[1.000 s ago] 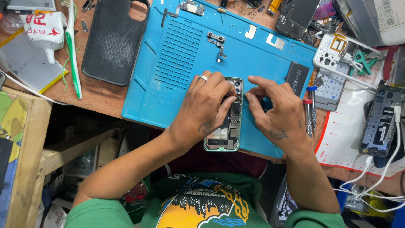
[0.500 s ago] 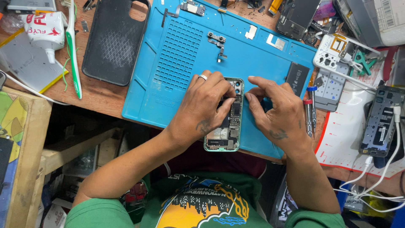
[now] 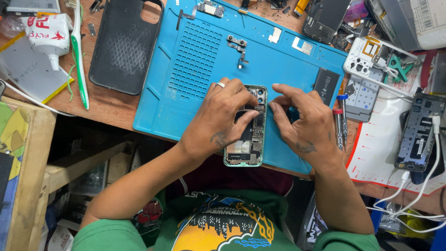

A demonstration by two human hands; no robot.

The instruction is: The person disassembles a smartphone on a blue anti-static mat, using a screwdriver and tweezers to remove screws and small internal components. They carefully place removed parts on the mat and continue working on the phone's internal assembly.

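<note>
Unmoved, opened phone [image 3: 246,139] lies under both hands' fingers [image 3: 241,100].

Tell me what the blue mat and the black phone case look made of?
The blue mat looks like matte silicone or rubber: moulded grid of little dimples, soft edges. The black phone case seems flexible rubbery plastic, dull finish, with a textured inner pattern.

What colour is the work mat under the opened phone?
Bright blue silicone work mat, with a grid of small holes on its left part; head view shows it.
</note>
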